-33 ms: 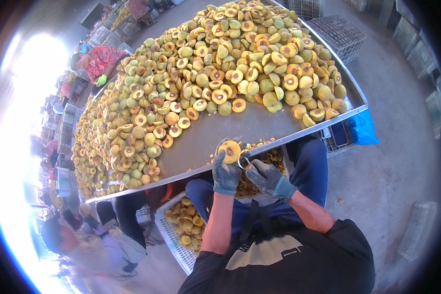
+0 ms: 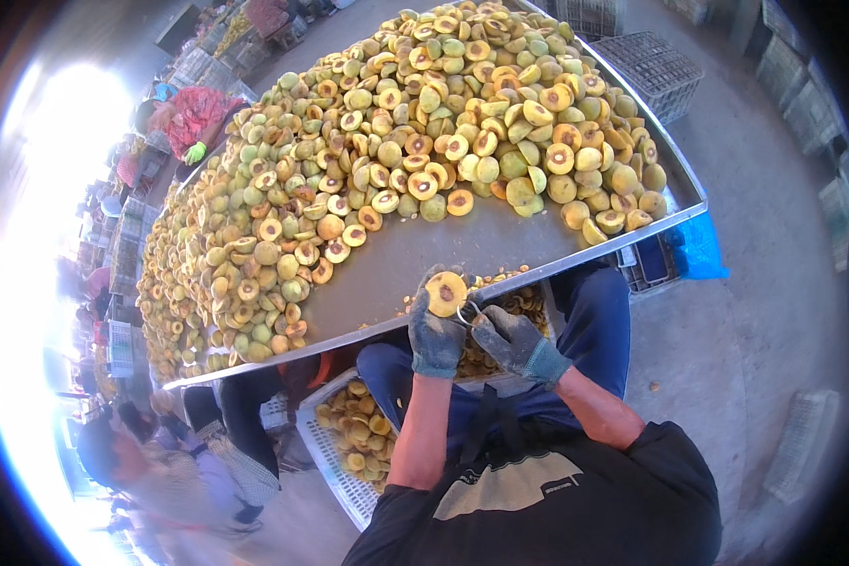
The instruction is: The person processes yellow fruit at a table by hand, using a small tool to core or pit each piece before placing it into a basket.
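A gloved left hand (image 2: 434, 338) is closing its fingers around a halved fruit (image 2: 438, 301), which is facing cut side up just at the near rim of the metal table (image 2: 424, 250); a gloved right hand (image 2: 519, 346) is gripping a thin curved metal tool (image 2: 460, 317), whose curve is lying at the fruit's lower right edge, though its handle is hiding inside the fist. The main risk is probably slipping: if the tool is skidding on wet flesh, its curve could be catching the left fingers, which are sitting close by. A loose hold could be letting the fruit drop toward the crate of pieces (image 2: 528, 304) below, and too hard a push could be tearing the flesh. Compared with the earlier frame, the fruit is sitting slightly farther right, while the large pile (image 2: 396, 146) is looking unchanged.
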The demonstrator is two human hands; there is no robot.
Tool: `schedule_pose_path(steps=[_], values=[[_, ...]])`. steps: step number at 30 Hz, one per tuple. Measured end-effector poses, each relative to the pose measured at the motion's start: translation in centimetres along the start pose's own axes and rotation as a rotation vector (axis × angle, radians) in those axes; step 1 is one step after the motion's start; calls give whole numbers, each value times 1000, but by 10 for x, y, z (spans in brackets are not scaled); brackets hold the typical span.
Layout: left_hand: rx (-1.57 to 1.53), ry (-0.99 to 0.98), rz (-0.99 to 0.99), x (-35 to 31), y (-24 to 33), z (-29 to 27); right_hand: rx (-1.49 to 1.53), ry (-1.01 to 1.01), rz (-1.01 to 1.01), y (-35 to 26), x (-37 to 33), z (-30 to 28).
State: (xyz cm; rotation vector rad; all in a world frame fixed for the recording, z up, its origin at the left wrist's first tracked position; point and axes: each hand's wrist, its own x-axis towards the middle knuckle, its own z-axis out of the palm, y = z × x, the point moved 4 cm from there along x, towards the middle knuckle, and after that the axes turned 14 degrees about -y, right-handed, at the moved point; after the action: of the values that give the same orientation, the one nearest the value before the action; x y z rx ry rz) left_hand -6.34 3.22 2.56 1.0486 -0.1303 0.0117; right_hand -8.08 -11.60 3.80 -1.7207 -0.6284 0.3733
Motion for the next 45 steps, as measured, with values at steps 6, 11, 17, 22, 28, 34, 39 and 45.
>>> schedule_pose_path(steps=[6,11,17,22,28,34,39,45], values=[[458,-14,83,-13,19,20,-187,9,74,-18,1,-5],[525,6,120,-16,15,21,-212,40,37,-22,5,0],[-160,136,22,-13,-2,15,-199,69,46,-23,11,11],[-306,245,69,-10,-8,13,-215,37,112,-17,13,12],[-207,311,67,-8,-7,12,-218,26,118,-18,15,13],[-95,375,46,-9,6,17,-219,-5,143,-17,16,19],[35,344,41,-11,17,19,-193,-14,105,-20,14,20],[132,316,53,-10,22,13,-128,-41,100,-26,13,24]])
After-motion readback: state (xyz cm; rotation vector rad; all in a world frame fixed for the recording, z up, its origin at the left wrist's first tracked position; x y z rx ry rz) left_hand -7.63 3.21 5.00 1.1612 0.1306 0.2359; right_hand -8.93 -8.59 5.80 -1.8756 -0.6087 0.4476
